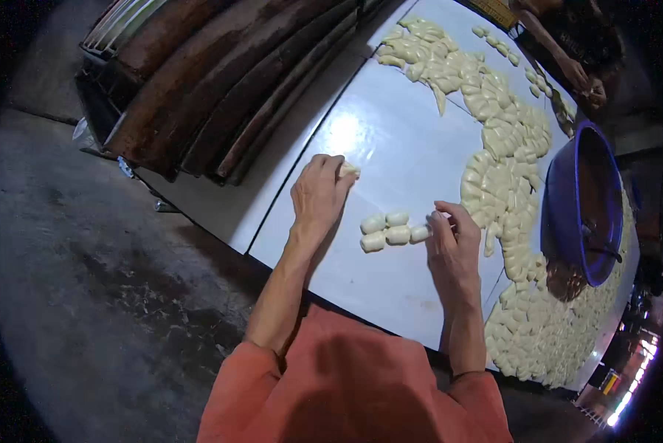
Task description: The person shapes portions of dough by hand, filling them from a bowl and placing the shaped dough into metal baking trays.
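Observation:
My left hand (321, 193) is closed on a pale dough piece (348, 170) above the white table (368, 125). To its lower right, several short dough pieces (396, 235) lie in a small group. My right hand (453, 236) is beside the rightmost piece, its fingers curled together; whatever they may hold is hidden. A long, irregular mass of many cut dough pieces (505, 170) spreads along the right part of the table.
Dark, stained metal trays (176, 103) are stacked at the upper left. A blue basin (560, 199) with a dark handle inside stands at the right. Another person's hands (582, 81) work at the far top right, near small dough pieces. Concrete floor (110, 295) shows at left.

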Tool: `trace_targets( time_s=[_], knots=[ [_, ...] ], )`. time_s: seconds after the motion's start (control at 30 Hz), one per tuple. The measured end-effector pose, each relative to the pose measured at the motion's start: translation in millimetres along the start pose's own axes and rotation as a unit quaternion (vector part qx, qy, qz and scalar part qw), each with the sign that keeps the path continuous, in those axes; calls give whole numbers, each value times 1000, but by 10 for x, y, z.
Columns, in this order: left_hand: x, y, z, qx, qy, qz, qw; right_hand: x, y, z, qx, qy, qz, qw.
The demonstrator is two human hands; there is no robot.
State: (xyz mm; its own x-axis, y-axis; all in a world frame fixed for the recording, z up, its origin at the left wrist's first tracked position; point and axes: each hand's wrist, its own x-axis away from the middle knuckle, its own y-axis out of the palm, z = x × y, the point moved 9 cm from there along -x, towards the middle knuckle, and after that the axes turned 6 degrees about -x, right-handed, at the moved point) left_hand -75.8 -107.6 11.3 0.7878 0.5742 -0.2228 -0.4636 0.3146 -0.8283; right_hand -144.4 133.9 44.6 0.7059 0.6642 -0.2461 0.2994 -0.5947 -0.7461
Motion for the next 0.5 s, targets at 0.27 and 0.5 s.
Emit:
trace_targets(
  time_s=[0.27,0.5],
  knots=[
    [266,309,-36,473,-251,-202,820,-323,601,-177,-422,228,8,877],
    [587,159,116,539,-300,-286,733,-221,935,-276,-606,317,-43,729]
  ],
)
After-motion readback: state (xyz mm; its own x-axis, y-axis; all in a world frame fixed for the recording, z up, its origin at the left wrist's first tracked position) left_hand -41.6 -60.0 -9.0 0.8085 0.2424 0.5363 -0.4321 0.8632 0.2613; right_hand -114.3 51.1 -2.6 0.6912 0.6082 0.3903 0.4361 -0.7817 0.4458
